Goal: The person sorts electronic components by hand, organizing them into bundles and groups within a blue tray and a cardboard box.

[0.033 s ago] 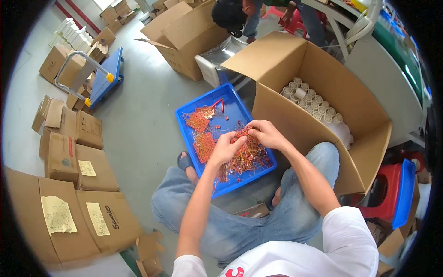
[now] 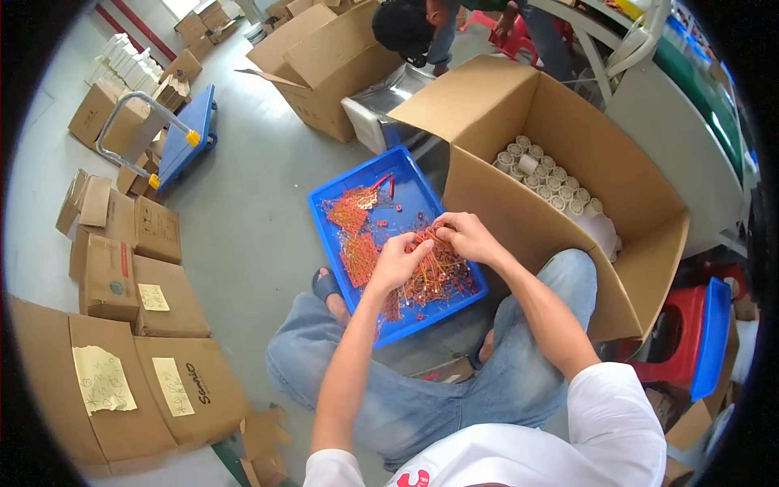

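A blue plastic tray (image 2: 331, 274) lies on the floor in front of my knees. Over its right half, my left hand (image 2: 397, 261) and my right hand (image 2: 469, 236) come close together, fingers closed in a pinch. Between them is a bunch of thin red and gold wire-like pieces (image 2: 434, 272); what exactly these are is too small to tell. Flat reddish-gold clusters (image 2: 347, 215) of similar pieces rest along the tray's left side. A red object like a tool handle (image 2: 392, 187) and a few small red bits lie near its far end.
An open carton (image 2: 560, 105) holding white cylindrical rolls (image 2: 560, 183) stands at the right. Stacked cardboard boxes (image 2: 170, 296) line the left, with a blue trolley (image 2: 185, 142) beyond. Another person (image 2: 406, 28) bends at the back. A red stool (image 2: 677, 333) stands at far right.
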`<state>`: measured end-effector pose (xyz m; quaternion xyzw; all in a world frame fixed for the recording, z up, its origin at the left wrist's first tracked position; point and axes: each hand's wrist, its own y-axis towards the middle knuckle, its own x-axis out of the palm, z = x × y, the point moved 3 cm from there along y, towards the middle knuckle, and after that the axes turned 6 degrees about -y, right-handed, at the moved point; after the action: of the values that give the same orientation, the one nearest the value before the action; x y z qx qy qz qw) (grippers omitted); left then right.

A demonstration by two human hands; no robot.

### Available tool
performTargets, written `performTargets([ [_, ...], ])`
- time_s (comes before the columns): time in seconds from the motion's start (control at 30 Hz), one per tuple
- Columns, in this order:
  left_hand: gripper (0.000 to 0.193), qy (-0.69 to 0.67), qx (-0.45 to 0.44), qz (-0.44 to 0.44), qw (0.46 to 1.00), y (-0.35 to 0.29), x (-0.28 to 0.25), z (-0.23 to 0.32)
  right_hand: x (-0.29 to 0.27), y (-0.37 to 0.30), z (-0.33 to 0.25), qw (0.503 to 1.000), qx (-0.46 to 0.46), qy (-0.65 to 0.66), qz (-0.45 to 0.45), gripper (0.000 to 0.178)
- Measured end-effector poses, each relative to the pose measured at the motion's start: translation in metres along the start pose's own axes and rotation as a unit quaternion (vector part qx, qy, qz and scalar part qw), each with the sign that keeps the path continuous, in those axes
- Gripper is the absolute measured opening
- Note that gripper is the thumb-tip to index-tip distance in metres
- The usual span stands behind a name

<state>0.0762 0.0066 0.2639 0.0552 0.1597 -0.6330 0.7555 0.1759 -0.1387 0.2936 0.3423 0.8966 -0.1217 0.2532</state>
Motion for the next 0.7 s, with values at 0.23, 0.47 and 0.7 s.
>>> performTargets([
  [0.23, 0.034, 0.024, -0.004, 0.083, 0.996, 0.004, 0.014, -0.007, 0.020, -0.001, 0.014, 0.986, 0.012, -0.089, 0.139, 0.017],
  [0.47, 0.034, 0.003, -0.048, 0.219, 0.974, 0.006, -0.001, -0.031, 0.023, 0.013, 0.031, 0.991, 0.001, -0.042, 0.126, 0.034],
  [0.7, 0.028, -0.053, -0.067, 0.100, 0.991, 0.006, 0.000, -0.040, 0.035, 0.017, 0.029, 0.994, -0.083, -0.020, 0.071, 0.040],
])
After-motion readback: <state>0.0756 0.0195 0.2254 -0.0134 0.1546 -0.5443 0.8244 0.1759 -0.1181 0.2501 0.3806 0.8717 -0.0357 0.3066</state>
